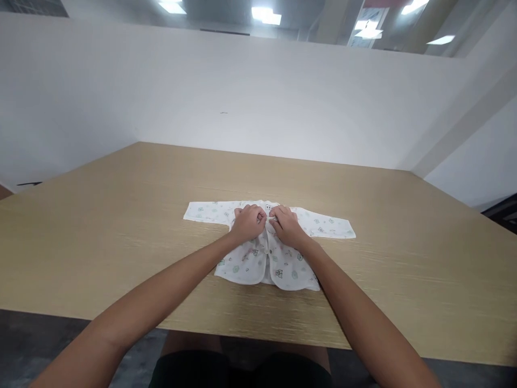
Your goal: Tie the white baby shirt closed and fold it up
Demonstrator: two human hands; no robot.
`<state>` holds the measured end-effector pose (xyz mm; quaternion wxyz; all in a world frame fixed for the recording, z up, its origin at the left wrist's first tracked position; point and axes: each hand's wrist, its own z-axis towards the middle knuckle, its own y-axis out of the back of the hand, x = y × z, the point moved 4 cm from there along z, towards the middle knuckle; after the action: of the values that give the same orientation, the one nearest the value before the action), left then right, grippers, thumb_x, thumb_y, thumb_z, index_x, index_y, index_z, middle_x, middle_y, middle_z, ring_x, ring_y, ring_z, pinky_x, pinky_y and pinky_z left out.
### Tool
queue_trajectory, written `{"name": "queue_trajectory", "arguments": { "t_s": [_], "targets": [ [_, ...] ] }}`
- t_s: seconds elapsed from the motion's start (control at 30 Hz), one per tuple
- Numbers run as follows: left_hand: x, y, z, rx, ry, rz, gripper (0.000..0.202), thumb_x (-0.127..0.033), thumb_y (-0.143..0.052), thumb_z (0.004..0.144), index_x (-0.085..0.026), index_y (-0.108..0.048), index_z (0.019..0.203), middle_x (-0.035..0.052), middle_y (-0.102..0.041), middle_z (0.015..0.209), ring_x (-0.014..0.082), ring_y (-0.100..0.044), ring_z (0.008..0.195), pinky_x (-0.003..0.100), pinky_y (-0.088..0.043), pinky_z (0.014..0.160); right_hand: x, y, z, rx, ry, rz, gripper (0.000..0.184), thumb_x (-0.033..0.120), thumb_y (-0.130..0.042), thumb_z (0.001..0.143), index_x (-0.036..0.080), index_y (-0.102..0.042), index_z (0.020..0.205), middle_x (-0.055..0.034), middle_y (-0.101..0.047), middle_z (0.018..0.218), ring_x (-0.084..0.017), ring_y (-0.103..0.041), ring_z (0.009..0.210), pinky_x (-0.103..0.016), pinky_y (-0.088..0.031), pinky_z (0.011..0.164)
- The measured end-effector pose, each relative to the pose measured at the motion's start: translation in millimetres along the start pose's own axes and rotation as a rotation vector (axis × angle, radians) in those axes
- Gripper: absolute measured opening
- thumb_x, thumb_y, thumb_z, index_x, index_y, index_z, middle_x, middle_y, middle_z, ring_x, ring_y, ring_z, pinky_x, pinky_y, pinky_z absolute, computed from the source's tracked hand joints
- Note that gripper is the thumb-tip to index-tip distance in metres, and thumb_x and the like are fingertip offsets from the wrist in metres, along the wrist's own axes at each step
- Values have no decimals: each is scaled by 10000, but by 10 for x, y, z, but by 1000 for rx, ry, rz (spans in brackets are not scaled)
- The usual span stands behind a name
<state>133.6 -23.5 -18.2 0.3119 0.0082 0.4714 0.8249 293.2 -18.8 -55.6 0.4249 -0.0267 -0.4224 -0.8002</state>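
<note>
A small white baby shirt [246, 264] with a printed pattern lies flat on the table, its sleeves stretched out to both sides. Its front is split down the middle, and the two rounded lower corners part at the hem. My left hand [249, 222] is closed on the left front edge near the neckline. Facing it, my right hand [286, 225] pinches the right front edge, the fingertips of both hands almost meeting. Below the hands, a fastening on the front joins the two edges. What exactly sits between my fingertips is hidden.
The wood-grain table [121, 226] extends around the shirt on all sides. A white wall [258, 97] rises behind its far edge, with glass above. At the far right there is a dark object [503, 213] by the table's edge. My legs are under the near edge.
</note>
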Motion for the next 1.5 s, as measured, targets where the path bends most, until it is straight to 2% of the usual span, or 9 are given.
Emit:
{"name": "queue_trajectory", "arguments": {
  "t_s": [0.2, 0.33, 0.57, 0.7, 0.93, 1.17, 1.5],
  "targets": [
    [-1, 76, 16, -47, -78, -129, 82, -191, -660, 866, -210, -726, 821, -5, -697, 876, 152, -594, 791, 358, -390, 857, -18, 8, -14, -12, 12, 34, 152, 273, -421, 1017, 205, -546, 1069, -107, -616, 1210, -275, -492, 1162, -492, -325, 1031],
    [9, 85, 26, -46, -109, -161, 107, -174, -685, 841, -217, -767, 787, -18, -719, 844, 131, -587, 733, 331, -411, 837, -30, 12, -20, -28, -3, 57, 170, 298, -415, 1024, 200, -553, 1038, -107, -624, 1173, -272, -501, 1158, -489, -322, 1058],
    [1, 72, 19, -15, -154, -155, 125, -257, -711, 875, -221, -785, 780, -4, -742, 846, 143, -617, 754, 329, -430, 830, -55, 6, -7, -41, -21, 74, 191, 331, -437, 1031, 200, -573, 1003, -111, -637, 1156, -274, -508, 1157, -480, -334, 1057],
    [20, 69, 20, -16, -146, -166, 127, -218, -686, 886, -218, -770, 790, -7, -748, 873, 144, -621, 773, 318, -439, 825, -54, 1, -10, -46, -20, 73, 200, 333, -436, 1038, 201, -576, 984, -105, -645, 1149, -271, -511, 1145, -472, -336, 1046],
    [25, 71, 11, -86, -173, -128, 130, -237, -677, 898, -187, -699, 780, 5, -675, 803, 150, -573, 751, 326, -414, 767, -47, 22, -2, -112, -17, 96, 203, 366, -498, 1018, 199, -597, 958, -82, -655, 1085, -255, -534, 1081, -439, -355, 1016],
    [33, 101, 16, -110, -143, -304, 81, -191, -652, 858, -182, -692, 789, 5, -678, 794, 139, -608, 755, 284, -453, 741, -13, 75, -3, -185, -13, 136, 239, 358, -501, 1010, 192, -625, 890, -79, -676, 1043, -235, -560, 1018, -399, -381, 963],
    [39, 113, 20, -93, -110, -466, 91, -197, -651, 830, -180, -736, 803, 5, -700, 812, 136, -611, 779, 263, -473, 740, -20, 77, -14, -175, -28, 128, 216, 331, -514, 1013, 187, -632, 902, -64, -671, 1028, -229, -557, 1021, -393, -359, 970]
  ]
}}
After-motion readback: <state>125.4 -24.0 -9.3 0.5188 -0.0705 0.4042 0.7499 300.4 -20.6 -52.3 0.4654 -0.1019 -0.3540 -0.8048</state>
